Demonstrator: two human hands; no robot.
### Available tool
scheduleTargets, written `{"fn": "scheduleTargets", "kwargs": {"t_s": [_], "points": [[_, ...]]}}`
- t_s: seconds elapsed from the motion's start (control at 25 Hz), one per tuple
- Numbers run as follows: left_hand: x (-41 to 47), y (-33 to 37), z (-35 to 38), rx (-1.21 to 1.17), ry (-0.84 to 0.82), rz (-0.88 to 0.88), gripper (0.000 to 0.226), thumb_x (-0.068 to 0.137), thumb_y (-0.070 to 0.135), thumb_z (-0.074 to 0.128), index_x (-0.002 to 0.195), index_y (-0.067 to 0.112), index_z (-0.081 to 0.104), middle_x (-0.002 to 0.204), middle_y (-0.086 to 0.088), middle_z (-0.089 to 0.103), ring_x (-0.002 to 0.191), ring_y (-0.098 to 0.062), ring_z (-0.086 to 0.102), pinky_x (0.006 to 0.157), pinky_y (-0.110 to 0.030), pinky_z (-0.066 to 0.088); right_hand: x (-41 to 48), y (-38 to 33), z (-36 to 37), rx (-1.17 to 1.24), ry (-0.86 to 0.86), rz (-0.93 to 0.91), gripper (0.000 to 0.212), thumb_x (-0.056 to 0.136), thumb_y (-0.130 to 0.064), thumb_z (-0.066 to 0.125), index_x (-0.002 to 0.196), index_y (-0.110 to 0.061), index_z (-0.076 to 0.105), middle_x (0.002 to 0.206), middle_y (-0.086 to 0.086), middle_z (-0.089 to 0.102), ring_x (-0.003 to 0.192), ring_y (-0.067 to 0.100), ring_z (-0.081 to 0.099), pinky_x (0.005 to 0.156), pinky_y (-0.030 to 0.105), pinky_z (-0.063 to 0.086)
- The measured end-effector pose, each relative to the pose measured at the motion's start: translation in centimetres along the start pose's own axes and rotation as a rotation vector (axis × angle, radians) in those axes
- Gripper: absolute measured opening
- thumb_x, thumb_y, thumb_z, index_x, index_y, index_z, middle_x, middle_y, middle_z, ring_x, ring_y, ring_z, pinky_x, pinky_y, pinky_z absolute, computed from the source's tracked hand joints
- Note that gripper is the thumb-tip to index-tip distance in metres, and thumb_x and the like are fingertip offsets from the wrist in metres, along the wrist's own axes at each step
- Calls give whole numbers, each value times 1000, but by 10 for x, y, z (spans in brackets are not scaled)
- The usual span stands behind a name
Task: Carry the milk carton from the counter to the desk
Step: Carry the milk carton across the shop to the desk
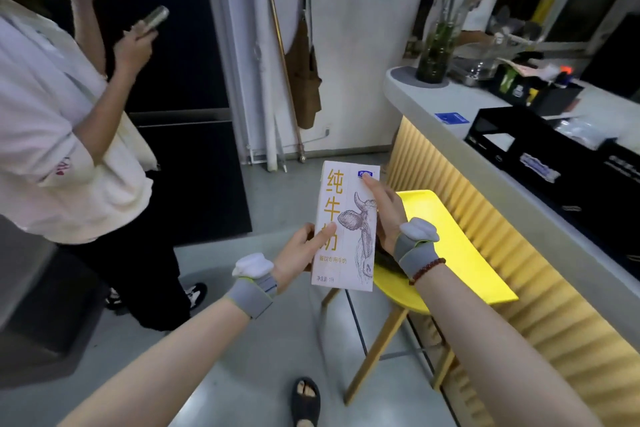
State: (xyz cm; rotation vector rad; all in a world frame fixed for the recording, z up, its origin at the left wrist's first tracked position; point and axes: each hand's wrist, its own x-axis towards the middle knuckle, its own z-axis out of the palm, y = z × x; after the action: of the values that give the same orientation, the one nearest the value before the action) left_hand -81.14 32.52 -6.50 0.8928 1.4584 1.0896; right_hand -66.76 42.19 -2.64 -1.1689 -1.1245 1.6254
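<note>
Head view shows both hands holding a milk carton (346, 229) upright in the air, near the middle of the scene, above the grey floor (242, 374) and just left of a yellow chair (450, 253). The left hand (301, 253) clasps the carton's lower left edge, thumb pressed across the front panel. The right hand (384, 215) grips the right side higher up, its fingers closed around the carton with the thumb lying on the front near the top. Each wrist wears a grey band with a white device on it; the right wrist also has a dark red bead bracelet (427, 270). The counter (446, 104) runs along the right, well apart from the carton, with a glass vase of green stems (434, 55) at its far end and black boxes (519, 142) nearer. On the left stands another person in a white shirt (62, 135), holding a phone (156, 19). A sandalled foot (304, 399) shows at the near edge.
</note>
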Motion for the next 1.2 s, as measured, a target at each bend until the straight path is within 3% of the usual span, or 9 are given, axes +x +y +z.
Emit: {"fn": "scheduleTargets", "kwargs": {"t_s": [0.2, 0.4, 0.6, 0.68, 0.8, 0.96, 1.04, 1.12, 1.2], "points": [[121, 33, -37, -20, 44, -10, 57, 90, 50, 55, 122, 3, 54, 111, -12, 75, 82, -21, 71, 73, -34, 57, 133, -19, 35, -20, -16, 16, 80, 77, -51, 75, 124, 12, 55, 112, 26, 75, 90, 34, 71, 88, 53, 56], [216, 79, -59, -10, 12, -21, 56, 91, 47, 55, 125, 4, 51, 118, -16, 72, 102, -32, 71, 88, -47, 55, 239, -47, 52, -16, -46, 49, 81, 59, -60, 78, 111, 0, 62, 89, 9, 82, 75, 22, 76, 86, 48, 59], [320, 113, -82, -6, 3, -35, 59, 91, 49, 54, 124, 1, 51, 116, -18, 72, 100, -34, 71, 85, -45, 57, 345, -69, 67, -10, -24, 43, 62, 66, -55, 79, 104, -8, 64, 82, 5, 82, 71, 20, 77, 82, 43, 61], [360, 119, -93, -36, -12, -54, 61, 90, 51, 53, 124, 0, 51, 109, -14, 75, 86, -24, 73, 73, -35, 59, 386, -73, 75, -12, -11, 61, 56, 70, -53, 79, 100, -9, 64, 81, 5, 82, 69, 19, 77, 76, 39, 62], [453, 133, -121, -59, -41, -61, 64, 88, 55, 52, 123, 2, 54, 104, -9, 77, 79, -18, 73, 64, -28, 59, 470, -78, 98, -8, 53, 64, 61, 70, -53, 78, 106, -5, 63, 89, 11, 81, 76, 25, 74, 88, 49, 59], [559, 161, -152, -57, -68, -37, 70, 86, 58, 53, 123, -1, 55, 109, -16, 75, 90, -27, 74, 73, -35, 58, 569, -96, 125, 12, 126, 64, 62, 74, -50, 78, 108, -1, 64, 98, 20, 78, 82, 29, 70, 93, 52, 55], [628, 183, -175, -31, -92, -48, 69, 86, 59, 53, 122, 0, 57, 111, -16, 75, 101, -30, 72, 89, -43, 55, 631, -114, 145, 30, 183, 64, 74, 72, -52, 79, 117, 5, 62, 105, 20, 78, 85, 31, 70, 91, 51, 56], [687, 210, -194, -16, -117, -36, 64, 88, 54, 54, 121, -1, 59, 113, -16, 74, 106, -32, 69, 102, -48, 49, 684, -130, 156, 48, 211, 65, 80, 71, -54, 79, 122, 5, 60, 111, 23, 76, 86, 32, 71, 85, 46, 58], [745, 231, -205, -27, -167, -15, 56, 91, 46, 55, 121, -1, 61, 115, -16, 73, 110, -33, 68, 103, -45, 48, 735, -145, 163, 60, 227, 49, 87, 67, -56, 79, 124, 6, 58, 113, 24, 75, 93, 36, 74, 87, 46, 58]]}}
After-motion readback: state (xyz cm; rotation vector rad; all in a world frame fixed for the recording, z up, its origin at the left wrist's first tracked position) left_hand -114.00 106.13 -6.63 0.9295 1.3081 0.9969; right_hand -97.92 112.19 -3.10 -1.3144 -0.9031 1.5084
